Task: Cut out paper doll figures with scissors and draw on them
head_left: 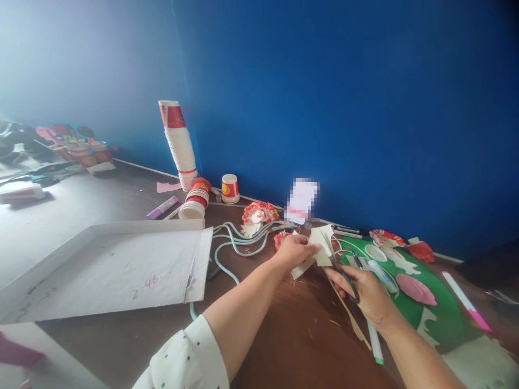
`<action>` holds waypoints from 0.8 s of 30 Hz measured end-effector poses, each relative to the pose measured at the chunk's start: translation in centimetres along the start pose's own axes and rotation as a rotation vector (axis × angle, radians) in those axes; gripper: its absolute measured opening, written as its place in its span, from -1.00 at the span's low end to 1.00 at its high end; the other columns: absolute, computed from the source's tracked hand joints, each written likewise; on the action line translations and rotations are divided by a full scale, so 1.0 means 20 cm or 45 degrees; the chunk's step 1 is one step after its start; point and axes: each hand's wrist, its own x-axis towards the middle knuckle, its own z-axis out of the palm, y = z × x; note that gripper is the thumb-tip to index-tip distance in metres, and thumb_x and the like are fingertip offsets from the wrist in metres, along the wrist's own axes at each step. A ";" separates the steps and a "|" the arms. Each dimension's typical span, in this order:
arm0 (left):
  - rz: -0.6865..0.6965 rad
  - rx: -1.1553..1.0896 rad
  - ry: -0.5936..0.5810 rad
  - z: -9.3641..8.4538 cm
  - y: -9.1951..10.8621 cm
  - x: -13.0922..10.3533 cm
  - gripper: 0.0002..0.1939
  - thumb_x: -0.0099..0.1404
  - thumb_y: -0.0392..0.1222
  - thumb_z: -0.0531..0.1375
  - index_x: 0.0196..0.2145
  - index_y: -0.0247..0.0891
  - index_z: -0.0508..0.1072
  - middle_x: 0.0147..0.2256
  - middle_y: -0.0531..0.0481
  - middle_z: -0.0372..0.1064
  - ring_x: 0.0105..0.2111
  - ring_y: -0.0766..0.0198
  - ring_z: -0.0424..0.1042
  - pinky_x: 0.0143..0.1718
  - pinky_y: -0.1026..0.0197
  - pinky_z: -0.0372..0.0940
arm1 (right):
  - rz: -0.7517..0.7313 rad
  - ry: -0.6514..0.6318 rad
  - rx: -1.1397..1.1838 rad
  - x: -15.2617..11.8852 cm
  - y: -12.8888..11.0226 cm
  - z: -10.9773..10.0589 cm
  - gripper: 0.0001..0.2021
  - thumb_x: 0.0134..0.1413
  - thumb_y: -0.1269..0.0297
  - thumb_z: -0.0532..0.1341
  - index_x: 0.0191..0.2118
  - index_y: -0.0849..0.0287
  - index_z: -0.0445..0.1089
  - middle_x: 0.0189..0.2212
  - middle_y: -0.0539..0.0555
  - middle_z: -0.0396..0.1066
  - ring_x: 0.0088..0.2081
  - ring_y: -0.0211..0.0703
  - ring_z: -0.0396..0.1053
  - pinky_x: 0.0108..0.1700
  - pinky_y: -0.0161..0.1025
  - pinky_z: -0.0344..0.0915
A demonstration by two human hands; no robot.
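My left hand [298,251] is closed on a piece of cream paper [322,243], pinching its left side. In my right hand [365,292] is a pair of black-handled scissors [349,283], fingers wrapped about the loops. The blades lie against the paper's lower right side and are partly hidden by it. Another pale strip of paper [302,268] shows beneath my left hand. Behind that hand sits a red-and-white cut paper piece [280,239], and farther back a larger fringed paper cup [259,213].
At left lies a white box lid [109,270] beside pale blue cords [227,265]. A leaning stack of paper cups [180,146] stands near the blue wall. On the right, a green sheet [441,319] carries a pink paper shape [416,289]; a pink-capped marker [466,301] lies nearby.
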 end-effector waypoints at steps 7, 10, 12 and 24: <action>0.013 0.036 -0.007 -0.01 0.00 0.01 -0.71 0.07 -0.03 0.29 -0.55 -0.28 0.34 -0.63 0.12 0.20 -0.64 0.46 0.14 -0.58 0.35 0.07 | -0.015 -0.004 0.002 0.00 0.01 -0.01 -0.70 -0.08 -0.02 0.29 -0.42 0.14 0.53 -0.67 -0.06 0.27 -0.57 -0.23 0.21 -0.47 -0.28 0.16; 0.005 0.046 -0.014 -0.01 0.00 0.01 -0.71 0.07 -0.02 0.29 -0.54 -0.28 0.34 -0.63 0.12 0.20 -0.63 0.46 0.14 -0.57 0.35 0.07 | -0.017 0.002 0.024 0.01 0.02 0.00 -0.70 -0.10 -0.02 0.30 -0.40 0.14 0.53 -0.66 -0.06 0.28 -0.57 -0.24 0.21 -0.46 -0.28 0.15; 0.008 0.034 -0.016 -0.01 0.00 0.01 -0.71 0.08 -0.02 0.29 -0.54 -0.28 0.35 -0.62 0.12 0.20 -0.62 0.46 0.14 -0.57 0.35 0.08 | -0.019 -0.003 0.031 0.01 0.02 0.00 -0.68 -0.10 -0.03 0.29 -0.39 0.14 0.52 -0.66 -0.06 0.28 -0.57 -0.24 0.21 -0.47 -0.27 0.15; 0.016 0.037 -0.022 -0.01 -0.01 0.01 -0.70 0.07 -0.02 0.30 -0.54 -0.28 0.34 -0.62 0.12 0.21 -0.63 0.45 0.15 -0.57 0.35 0.09 | -0.059 -0.051 0.045 0.01 0.03 0.01 -0.64 -0.02 -0.07 0.24 -0.55 0.13 0.39 -0.62 -0.04 0.30 -0.50 -0.20 0.24 -0.42 -0.27 0.13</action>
